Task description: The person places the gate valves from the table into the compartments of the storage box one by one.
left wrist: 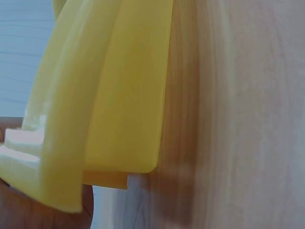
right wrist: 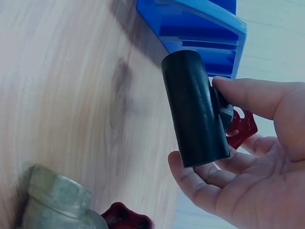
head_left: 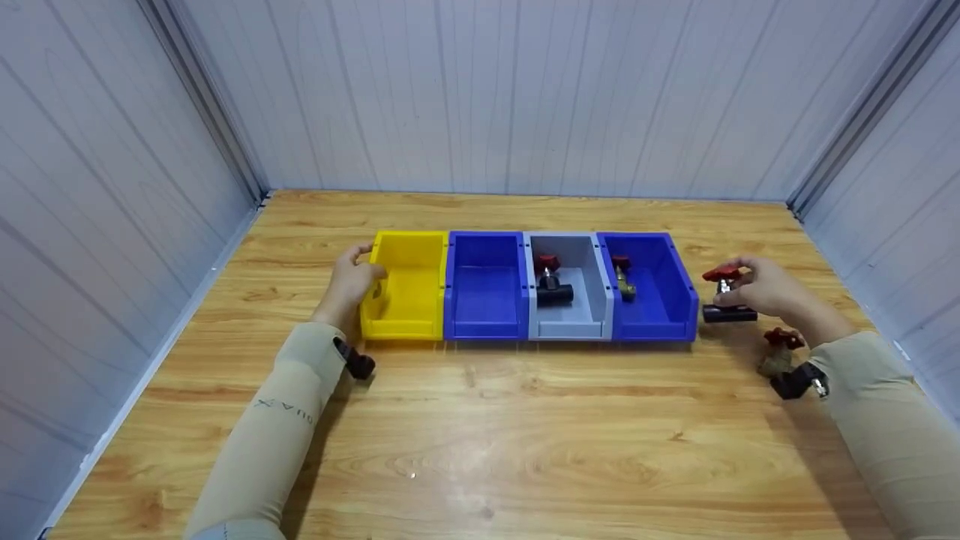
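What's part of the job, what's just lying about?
Likely job:
black valve, in right hand
yellow bin, in left hand
loose brass valve
grey bin, its black valve
left blue bin
right blue bin, its brass valve

Just about, probably:
pale speck
wrist cameras, worn

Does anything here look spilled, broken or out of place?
Nothing looks spilled or broken. One brass valve lies loose on the table near the right hand, odd since a similar one sits in the rightmost blue bin.

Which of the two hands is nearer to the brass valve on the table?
Right. The right hand is close to the brass valve, holding a black valve; the left hand is far across the table, gripping the yellow bin.
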Available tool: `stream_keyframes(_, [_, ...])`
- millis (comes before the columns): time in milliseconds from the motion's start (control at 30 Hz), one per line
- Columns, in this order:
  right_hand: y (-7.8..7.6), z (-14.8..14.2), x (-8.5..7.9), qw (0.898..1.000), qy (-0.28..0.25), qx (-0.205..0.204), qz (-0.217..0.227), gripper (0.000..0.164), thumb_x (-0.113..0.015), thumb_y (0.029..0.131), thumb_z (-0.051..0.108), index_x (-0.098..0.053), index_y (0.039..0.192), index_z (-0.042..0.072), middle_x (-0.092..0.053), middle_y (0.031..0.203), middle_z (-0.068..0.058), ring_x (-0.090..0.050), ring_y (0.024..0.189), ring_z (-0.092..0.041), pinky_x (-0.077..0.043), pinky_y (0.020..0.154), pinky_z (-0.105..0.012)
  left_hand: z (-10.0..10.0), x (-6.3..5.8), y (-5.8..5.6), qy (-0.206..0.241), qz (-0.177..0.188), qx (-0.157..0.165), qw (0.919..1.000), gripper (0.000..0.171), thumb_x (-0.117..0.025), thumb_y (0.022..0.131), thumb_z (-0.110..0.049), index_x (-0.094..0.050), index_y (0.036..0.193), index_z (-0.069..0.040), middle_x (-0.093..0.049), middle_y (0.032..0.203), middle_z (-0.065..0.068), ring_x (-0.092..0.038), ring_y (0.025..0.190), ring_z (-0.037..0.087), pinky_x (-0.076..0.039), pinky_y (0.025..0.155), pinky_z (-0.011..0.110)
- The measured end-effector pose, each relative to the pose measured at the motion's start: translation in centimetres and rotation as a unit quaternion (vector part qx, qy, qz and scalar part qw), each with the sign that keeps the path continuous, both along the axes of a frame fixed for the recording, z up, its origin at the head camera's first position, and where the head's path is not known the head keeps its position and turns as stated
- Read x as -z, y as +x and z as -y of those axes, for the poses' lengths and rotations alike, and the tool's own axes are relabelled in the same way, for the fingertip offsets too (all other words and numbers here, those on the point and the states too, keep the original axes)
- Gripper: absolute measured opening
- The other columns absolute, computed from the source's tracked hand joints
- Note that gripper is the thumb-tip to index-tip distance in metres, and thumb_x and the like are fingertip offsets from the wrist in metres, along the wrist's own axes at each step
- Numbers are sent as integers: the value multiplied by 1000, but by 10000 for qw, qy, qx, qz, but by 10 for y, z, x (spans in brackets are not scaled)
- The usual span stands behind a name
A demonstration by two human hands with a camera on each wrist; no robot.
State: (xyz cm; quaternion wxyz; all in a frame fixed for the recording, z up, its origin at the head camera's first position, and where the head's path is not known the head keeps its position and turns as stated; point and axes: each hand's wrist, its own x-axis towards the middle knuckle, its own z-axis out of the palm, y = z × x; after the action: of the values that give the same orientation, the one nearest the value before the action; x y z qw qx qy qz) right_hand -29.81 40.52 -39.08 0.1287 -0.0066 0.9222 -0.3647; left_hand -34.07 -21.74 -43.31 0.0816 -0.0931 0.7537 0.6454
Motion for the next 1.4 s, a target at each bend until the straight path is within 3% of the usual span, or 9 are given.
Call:
stream_keyframes(233, [1, -2, -3, 9998, -124, 37, -171, 63, -77, 98, 7, -45, 148, -13, -71, 114, -3, -63, 87, 1, -56, 76, -23, -2, 0, -1, -3, 27, -51, 10000, 67, -53, 99, -5, -43, 164, -17, -53, 152, 18, -53, 115, 28, -45, 92, 37])
stream_keyframes(533, [1, 0, -13, 9988, -67, 295, -377, 64, -76, 102, 15, -43, 152, -8, -67, 103, 3, -61, 85, -3, -52, 74, -28, -1, 0, -2, 12, 118, -101, 9999, 67, -54, 99, -5, -43, 164, -18, -52, 151, 17, -53, 120, 27, -46, 97, 38])
stream_keyframes(767, [0, 7, -19, 9964, -297, 457, -645, 65, -74, 103, 16, -40, 155, -5, -65, 99, 10, -60, 84, -1, -51, 73, -26, 0, 0, -1, -48, 60, -19, 10000, 68, -53, 101, -6, -40, 167, -18, -45, 167, 12, -47, 140, 29, -40, 113, 42])
stream_keyframes(1067, [-2, 16, -24, 9921, -587, 586, -940, 67, -76, 101, 15, -41, 154, -5, -64, 90, 22, -62, 83, 6, -52, 73, -21, -1, 1, -1, -4, 59, -68, 10000, 70, -53, 99, -5, -40, 167, -18, -49, 161, 14, -49, 119, 26, -44, 90, 36])
stream_keyframes(1400, [-3, 21, -36, 9903, -529, 597, -1140, 68, -78, 100, 18, -42, 154, -4, -63, 88, 28, -61, 85, 7, -51, 75, -18, -1, 0, -2, -14, -3, -139, 9999, 69, -55, 98, -3, -43, 165, -15, -54, 153, 19, -53, 114, 25, -46, 93, 34])
